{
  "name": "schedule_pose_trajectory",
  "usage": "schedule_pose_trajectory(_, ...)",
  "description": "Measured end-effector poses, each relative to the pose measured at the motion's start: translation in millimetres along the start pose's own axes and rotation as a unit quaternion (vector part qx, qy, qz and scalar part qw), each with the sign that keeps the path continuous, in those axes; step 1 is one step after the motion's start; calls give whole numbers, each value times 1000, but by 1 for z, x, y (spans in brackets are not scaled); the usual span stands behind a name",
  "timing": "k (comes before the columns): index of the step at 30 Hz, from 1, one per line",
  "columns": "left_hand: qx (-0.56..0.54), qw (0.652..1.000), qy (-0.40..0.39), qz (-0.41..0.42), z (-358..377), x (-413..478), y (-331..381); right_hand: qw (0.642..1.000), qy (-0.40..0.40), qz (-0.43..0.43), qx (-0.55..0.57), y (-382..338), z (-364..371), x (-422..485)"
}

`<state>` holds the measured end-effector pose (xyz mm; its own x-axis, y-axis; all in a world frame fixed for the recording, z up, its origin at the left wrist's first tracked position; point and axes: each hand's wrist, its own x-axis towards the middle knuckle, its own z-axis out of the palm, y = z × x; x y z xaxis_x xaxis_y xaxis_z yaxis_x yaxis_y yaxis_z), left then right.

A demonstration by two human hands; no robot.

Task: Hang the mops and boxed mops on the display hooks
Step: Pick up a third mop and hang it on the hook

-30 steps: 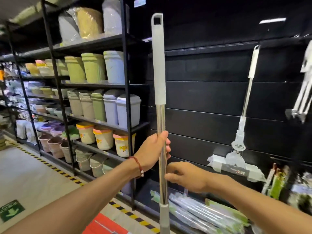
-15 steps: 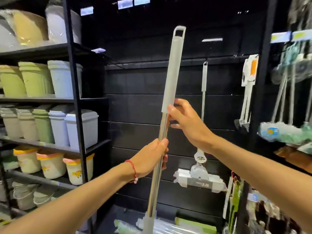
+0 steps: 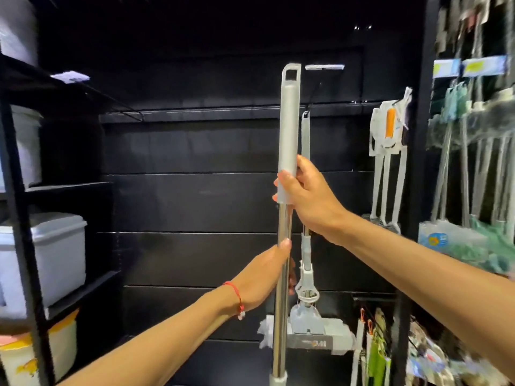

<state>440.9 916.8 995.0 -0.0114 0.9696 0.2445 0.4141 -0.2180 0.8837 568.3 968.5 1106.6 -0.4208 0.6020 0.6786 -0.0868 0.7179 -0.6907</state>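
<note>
The mop [image 3: 284,224] stood nearly upright in front of the black slatted wall [image 3: 195,201], its head cut off below the bottom edge (only the steel pole and grey sleeve showed). The right hand [image 3: 308,199] was clamped around the lower end of the grey sleeve, fingers wrapped out of sight behind it. The left hand [image 3: 263,277], a red string at its wrist, was closed on the steel pole lower down; its fingertips were hidden behind the pole. The slotted loop at the top of the handle was level with a price tag [image 3: 324,67] on a dark hook that was hard to make out, and not on it. Directly behind hung a second mop [image 3: 306,274], its pole partly covered by the right hand. Blurred packaged mops [image 3: 471,162] hung at right; grey bins [image 3: 41,254] sat on the left shelving.
</note>
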Motion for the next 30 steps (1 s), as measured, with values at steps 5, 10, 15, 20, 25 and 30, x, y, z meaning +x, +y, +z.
schedule_pose_trajectory(5,-45,998,1,-43,10,76,9,1000,8,9,-29,42,-29,50)
schedule_pose_trajectory(10,-59,995,4,-80,11,150,12,999,10,5,-44,88,-58,104)
schedule_pose_trajectory(15,-30,997,-1,-66,10,223,18,997,39,-29,-52,129,-90,158)
schedule_pose_trajectory(20,-29,998,36,-47,14,277,31,996,50,-43,-62,148,-115,205)
schedule_pose_trajectory(25,-33,995,86,-38,17,317,33,995,50,-47,-66,156,-125,232)
schedule_pose_trajectory(30,-30,996,75,-46,12,340,26,995,51,-37,-75,167,-127,249)
